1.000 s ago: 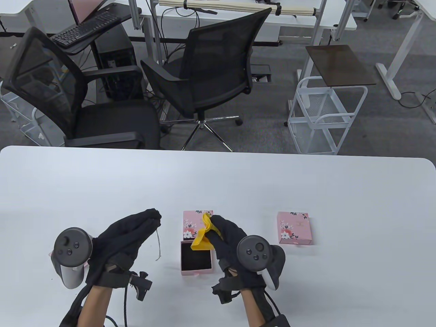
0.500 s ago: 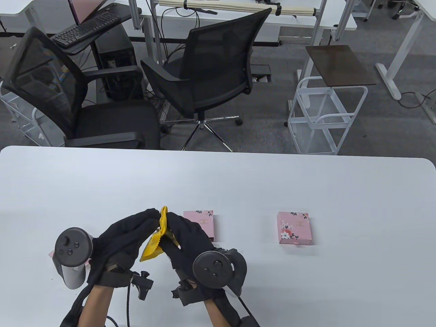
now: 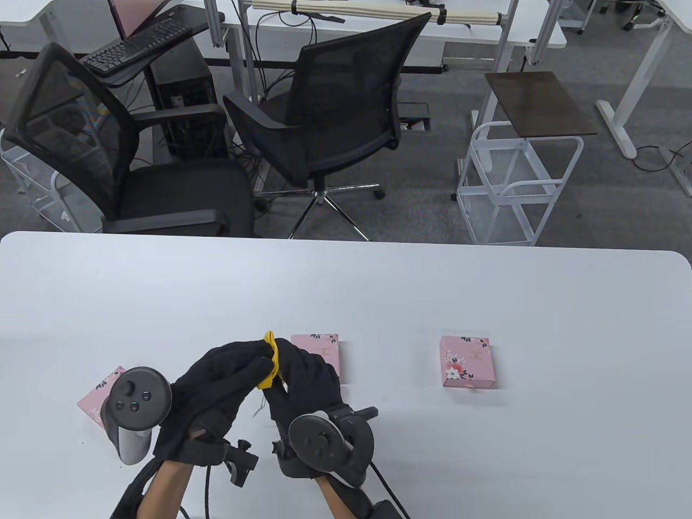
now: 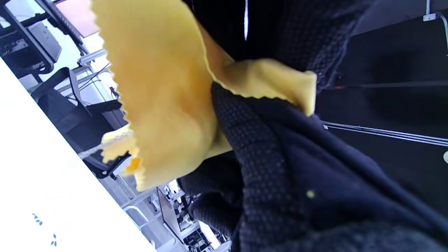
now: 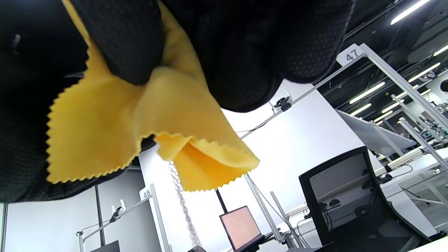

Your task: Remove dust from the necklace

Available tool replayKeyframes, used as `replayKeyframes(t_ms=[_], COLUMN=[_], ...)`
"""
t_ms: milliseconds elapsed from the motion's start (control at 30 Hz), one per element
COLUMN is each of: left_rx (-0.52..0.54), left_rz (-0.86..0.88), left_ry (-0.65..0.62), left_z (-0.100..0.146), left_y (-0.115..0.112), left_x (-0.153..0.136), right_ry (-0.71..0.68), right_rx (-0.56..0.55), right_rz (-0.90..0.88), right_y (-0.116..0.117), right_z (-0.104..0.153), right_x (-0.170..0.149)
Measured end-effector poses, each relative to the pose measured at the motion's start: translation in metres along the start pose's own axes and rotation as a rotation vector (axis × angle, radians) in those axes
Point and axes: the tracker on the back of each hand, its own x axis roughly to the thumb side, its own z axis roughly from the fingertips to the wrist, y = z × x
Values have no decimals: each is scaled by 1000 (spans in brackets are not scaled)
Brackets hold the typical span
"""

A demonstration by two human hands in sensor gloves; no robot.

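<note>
White tabletop (image 3: 378,292) beneath: both gloved hands have closed together, right hand (image 3: 303,378) pinching the zigzag-edged yellow cloth (image 3: 272,359) against left hand (image 3: 221,378), which pinches the thin chain necklace (image 5: 182,203) dangling between them.

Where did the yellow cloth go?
The yellow cloth is squeezed between the left hand and the right hand, low in the table view, just left of a pink box.
</note>
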Motion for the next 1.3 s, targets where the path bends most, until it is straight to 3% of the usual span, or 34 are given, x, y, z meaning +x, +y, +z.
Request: replayKeyframes(t_ms=[233, 533, 633, 1300], left_rx=[43, 87, 118, 197], left_rz=[-116, -126, -117, 1], left_ry=[-45, -61, -83, -110], left_z=[1, 2, 4, 7], left_y=[2, 0, 1, 12], left_x=[4, 5, 7, 9], right_ry=[22, 48, 73, 117], right_rx=[80, 231, 236, 569], right_rz=[-33, -108, -98, -60], right_y=[1, 5, 5, 42], right_z=[-1, -6, -6, -2], right_x=[-2, -3, -7, -23])
